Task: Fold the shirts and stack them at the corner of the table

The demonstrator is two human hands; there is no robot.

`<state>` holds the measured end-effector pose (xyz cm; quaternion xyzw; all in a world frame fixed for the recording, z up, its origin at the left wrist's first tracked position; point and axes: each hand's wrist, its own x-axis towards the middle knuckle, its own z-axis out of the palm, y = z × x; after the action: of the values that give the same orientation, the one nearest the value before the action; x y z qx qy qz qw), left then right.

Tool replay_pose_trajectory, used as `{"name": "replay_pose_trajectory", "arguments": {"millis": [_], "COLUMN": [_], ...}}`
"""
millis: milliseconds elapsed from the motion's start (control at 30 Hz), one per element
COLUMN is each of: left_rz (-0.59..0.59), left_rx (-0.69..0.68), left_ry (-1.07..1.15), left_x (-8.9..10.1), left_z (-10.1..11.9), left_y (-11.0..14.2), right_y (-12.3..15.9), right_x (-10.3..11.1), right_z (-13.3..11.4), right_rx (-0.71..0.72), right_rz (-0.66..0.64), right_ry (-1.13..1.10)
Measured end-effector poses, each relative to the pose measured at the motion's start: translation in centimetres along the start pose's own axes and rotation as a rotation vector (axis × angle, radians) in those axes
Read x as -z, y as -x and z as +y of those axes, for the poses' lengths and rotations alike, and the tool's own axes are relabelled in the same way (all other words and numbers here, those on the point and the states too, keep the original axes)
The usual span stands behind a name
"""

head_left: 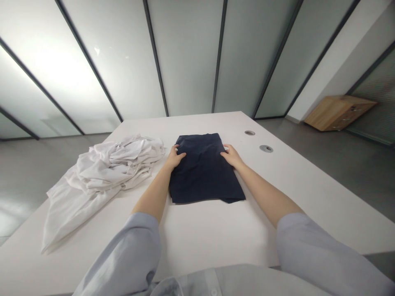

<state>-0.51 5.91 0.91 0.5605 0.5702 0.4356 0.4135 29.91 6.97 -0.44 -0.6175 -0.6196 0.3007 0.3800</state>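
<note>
Clad in a pale grey-lavender shirt (240, 283), plain and softly creased, with a straight, slightly lighter placket (212, 279) bearing a small round pale button (214, 292). To the left of the placket, a rounded, sheer-looking patch (168, 287) with a brighter rim, too unclear to identify. Farther left of the placket, a loose left sleeve (126, 250), rumpled, with lighter streaks; well to the right, a smoother, wide right sleeve (321, 246). Both cut short, leaving forearms (154, 191) bare.

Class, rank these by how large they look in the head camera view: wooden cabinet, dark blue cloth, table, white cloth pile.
1. table
2. white cloth pile
3. dark blue cloth
4. wooden cabinet, which stands farther off
</note>
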Motion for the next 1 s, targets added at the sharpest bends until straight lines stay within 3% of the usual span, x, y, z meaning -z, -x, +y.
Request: {"name": "replay_pose_trajectory", "arguments": {"millis": [167, 367, 533, 767, 900, 1000], "left_rz": [-0.03, -0.226, -0.242, -0.181, -0.221, -0.261], "left_rx": [-0.134, 0.068, 0.097, 0.118, 0.11, 0.098], "left_ry": [0.021, 0.269, 0.343, 0.305, 0.319, 0.208], "left_x": [0.7, 2.0, 2.5, 2.5, 2.3, 2.4], "left_z": [0.4, 0.8, 0.5, 0.3, 0.9, 1.3], "left_y": [0.9, 1.8, 1.8, 1.5, 1.7, 1.8], "right_y": [0.1, 0.7, 1.3, 0.9, 0.7, 0.7], "right_x": [0.3, 0.8, 1.4, 1.2, 1.0, 1.0], "right_z": [-0.4, -1.2, -1.6, -1.2, -1.0, -1.0], "right_rx": [0.025, -0.1, -0.081, -0.129, -0.105, -0.062], "right_rz": [-0.011, -0.128, -0.259, -0.155, -0.109, -0.123], "right_ry": [-0.276, -0.436, -0.389, -0.505, -0.457, -0.411]}}
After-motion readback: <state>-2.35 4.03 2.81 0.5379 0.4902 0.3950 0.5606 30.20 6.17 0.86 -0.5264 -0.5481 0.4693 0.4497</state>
